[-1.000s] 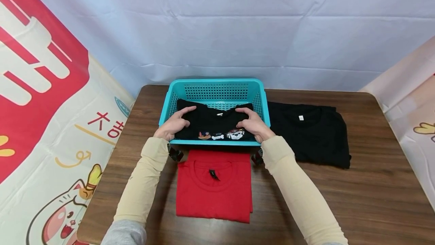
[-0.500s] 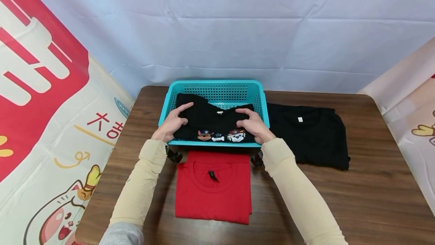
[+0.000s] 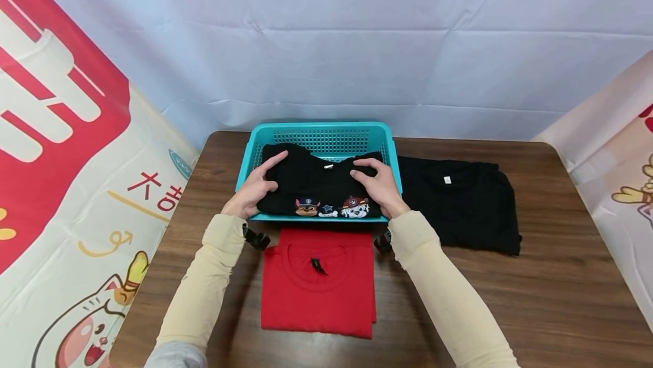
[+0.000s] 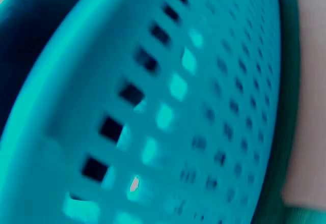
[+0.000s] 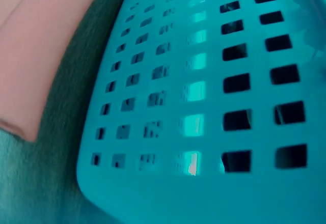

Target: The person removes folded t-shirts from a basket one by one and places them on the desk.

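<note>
A folded black T-shirt (image 3: 311, 181) with cartoon dog prints lies in the turquoise basket (image 3: 326, 126), its printed edge along the front rim. My left hand (image 3: 255, 189) holds its left side, index finger and thumb on the cloth, the other fingers hidden. At the right side my right hand (image 3: 378, 185) grips the shirt, thumb and index finger bent on top. Both wrist views show mainly the basket's perforated wall (image 4: 153, 102), and neither shows the fingers.
In front of the basket lies a folded red T-shirt (image 3: 316, 300). Another folded black T-shirt (image 3: 459, 209) is to its right on the brown wooden table (image 3: 551, 277). A pale cloth backdrop (image 3: 326, 45) hangs behind the table.
The black shirt in the basket has shifted, so its printed dogs now show more fully at the front rim. My right fingers have bent more. The view has drifted slightly.
</note>
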Demonstrator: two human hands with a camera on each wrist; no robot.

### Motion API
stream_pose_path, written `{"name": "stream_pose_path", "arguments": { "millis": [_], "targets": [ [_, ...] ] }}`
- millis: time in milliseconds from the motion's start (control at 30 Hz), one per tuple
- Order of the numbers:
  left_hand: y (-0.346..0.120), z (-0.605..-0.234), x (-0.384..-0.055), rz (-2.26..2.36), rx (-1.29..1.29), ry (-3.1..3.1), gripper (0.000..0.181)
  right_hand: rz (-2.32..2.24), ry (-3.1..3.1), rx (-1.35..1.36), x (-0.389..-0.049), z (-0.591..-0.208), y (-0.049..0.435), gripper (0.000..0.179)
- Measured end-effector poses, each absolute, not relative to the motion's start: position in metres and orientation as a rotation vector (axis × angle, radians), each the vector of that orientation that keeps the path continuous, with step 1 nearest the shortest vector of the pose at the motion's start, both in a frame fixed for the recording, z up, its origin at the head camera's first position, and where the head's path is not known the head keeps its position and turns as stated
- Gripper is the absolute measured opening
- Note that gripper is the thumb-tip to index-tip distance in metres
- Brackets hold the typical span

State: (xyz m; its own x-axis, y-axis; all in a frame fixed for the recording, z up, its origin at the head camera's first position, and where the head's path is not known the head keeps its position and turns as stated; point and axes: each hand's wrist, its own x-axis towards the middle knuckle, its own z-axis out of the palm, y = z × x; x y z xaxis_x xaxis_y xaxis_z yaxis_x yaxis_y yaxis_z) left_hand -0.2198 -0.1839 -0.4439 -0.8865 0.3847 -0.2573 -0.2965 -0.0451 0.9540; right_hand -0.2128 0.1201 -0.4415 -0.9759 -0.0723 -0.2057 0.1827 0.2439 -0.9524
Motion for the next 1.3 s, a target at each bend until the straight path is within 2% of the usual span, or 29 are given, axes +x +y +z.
{"name": "stream_pose_path", "arguments": {
  "millis": [167,433,1100,1300],
  "targets": [
    [-0.182,-0.435,-0.215,2.085,0.143,1.594,0.077,-1.839,2.261,0.098,-0.21,-0.434,0.124,0.031],
    [-0.18,-0.426,-0.209,2.077,0.169,1.701,0.079,-1.833,2.165,0.039,-0.203,-0.427,0.131,0.045],
    [-0.161,-0.417,-0.189,2.0,0.323,1.922,0.082,-1.803,2.508,-0.168,-0.177,-0.413,0.151,0.051],
    [-0.154,-0.414,-0.183,1.958,0.34,1.975,0.084,-1.767,2.546,-0.182,-0.157,-0.378,0.15,0.05]
  ]
}}
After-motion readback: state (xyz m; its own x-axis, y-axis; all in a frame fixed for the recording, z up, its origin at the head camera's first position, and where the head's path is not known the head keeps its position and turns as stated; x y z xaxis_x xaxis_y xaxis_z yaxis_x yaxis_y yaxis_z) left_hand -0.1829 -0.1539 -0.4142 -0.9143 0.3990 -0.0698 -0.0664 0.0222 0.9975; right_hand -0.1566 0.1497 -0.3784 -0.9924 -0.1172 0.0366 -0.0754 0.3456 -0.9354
